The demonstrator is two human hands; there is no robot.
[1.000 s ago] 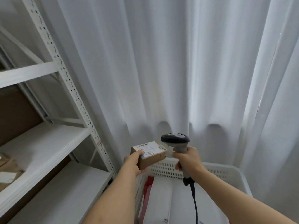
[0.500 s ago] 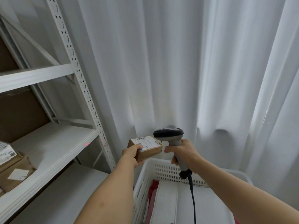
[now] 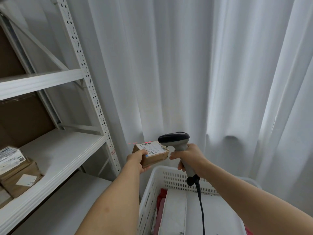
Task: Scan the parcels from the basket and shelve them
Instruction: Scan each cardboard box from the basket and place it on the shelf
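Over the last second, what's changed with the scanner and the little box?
The scanner's red line now falls on the far edge of the small parcel; half a second ago it fell on the shelf. The left hand still grips the parcel, the right hand the scanner, above the basket.

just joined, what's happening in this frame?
A person is scanning a parcel. The left hand holds a small cardboard box label-up above the white basket, and the right hand grips a corded handheld scanner aimed at it. A red scan line falls across the far edge of the label. More boxes already sit on the shelf to the left.
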